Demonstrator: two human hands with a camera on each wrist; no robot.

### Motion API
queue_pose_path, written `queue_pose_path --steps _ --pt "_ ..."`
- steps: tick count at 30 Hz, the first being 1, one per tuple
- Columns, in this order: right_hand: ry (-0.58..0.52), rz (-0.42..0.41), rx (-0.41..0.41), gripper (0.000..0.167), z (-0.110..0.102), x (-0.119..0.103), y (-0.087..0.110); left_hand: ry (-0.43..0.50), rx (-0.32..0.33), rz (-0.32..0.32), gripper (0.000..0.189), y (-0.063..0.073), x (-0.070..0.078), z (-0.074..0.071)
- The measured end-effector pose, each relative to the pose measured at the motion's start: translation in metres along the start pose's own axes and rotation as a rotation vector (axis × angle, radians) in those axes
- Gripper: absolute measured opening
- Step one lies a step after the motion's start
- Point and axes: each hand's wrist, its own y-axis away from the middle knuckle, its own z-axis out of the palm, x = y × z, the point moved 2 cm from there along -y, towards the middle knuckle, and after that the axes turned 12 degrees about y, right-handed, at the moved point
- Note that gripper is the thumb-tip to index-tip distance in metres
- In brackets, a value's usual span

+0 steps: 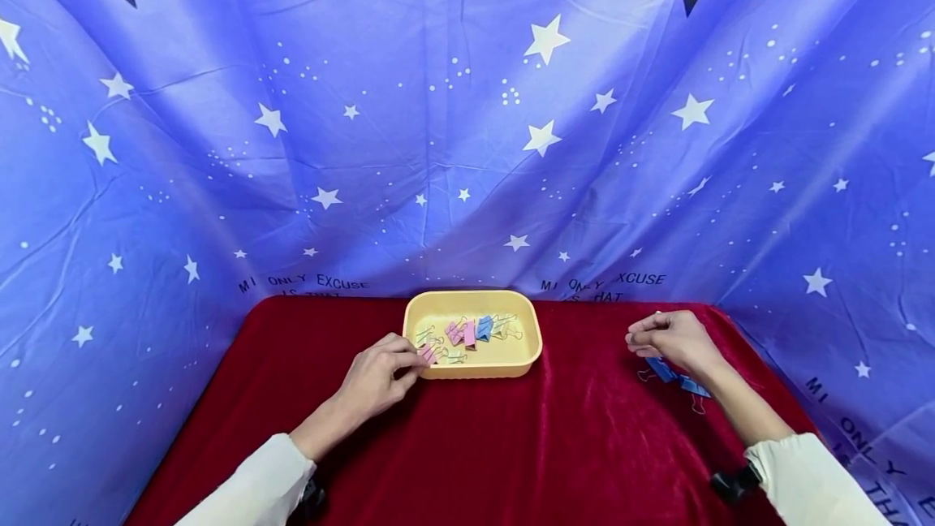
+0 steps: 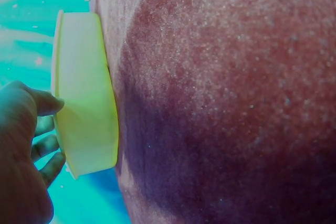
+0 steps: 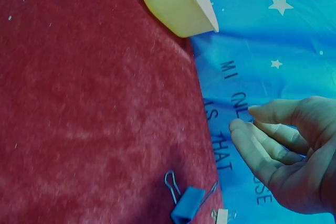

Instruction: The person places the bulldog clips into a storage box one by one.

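In the head view, my left hand [image 1: 380,370] is at the front left corner of a pale yellow tray [image 1: 526,360]. Its fingertips reach over the rim beside a pink binder clip [image 1: 428,354], while the thumb lies along the outer wall. More clips lie inside, among them a blue binder clip [image 1: 484,328] and another pink binder clip [image 1: 470,334]. Off to the right, my right hand [image 1: 675,341] hovers with loosely bent fingers and nothing between thumb and fingertips. Below it a blue binder clip [image 3: 188,205] rests on the cloth, near a white clip [image 3: 222,216].
Dark red velvet cloth [image 1: 482,445] covers the table. Blue star-printed curtains [image 1: 438,144] hang behind and along both sides, close to the table's edges. Another blue binder clip [image 1: 694,386] lies by the right wrist.
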Motion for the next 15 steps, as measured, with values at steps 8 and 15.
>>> queue_pose_path --steps 8,15 --pt "0.031 0.061 0.007 0.036 -0.013 0.018 0.007 0.002 -0.009 -0.003 0.022 0.000 0.000 0.000" --pt "0.173 0.092 0.049 0.035 -0.023 0.027 0.016 -0.005 -0.003 0.001 0.023 0.000 0.000 0.000"
